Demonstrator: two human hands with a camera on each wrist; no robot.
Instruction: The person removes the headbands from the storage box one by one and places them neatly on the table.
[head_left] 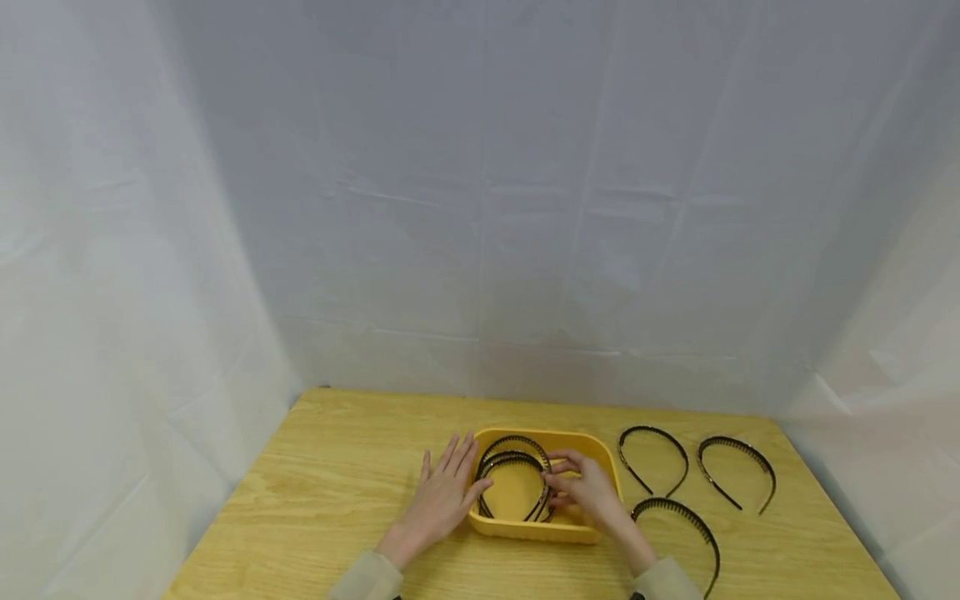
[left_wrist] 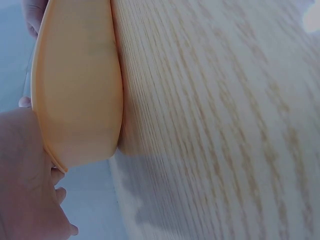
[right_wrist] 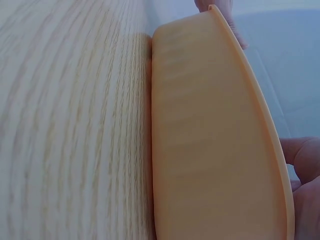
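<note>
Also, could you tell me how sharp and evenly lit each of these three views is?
Head view: soft even light, sharp enough to count the headbands in the yellow tray. Left wrist view: the tray's wall looks soft and casts a dim shadow on the wooden table. Right wrist view: grain smeared, tray wall bowed.

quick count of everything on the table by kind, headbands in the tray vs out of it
Black toothed plastic headbands lying loose on the wooden table: 3
Black headbands inside the tray: at least 2; they overlap, so the exact number is unclear
Yellow rectangular plastic tray: 1
Total: at least 6
</note>
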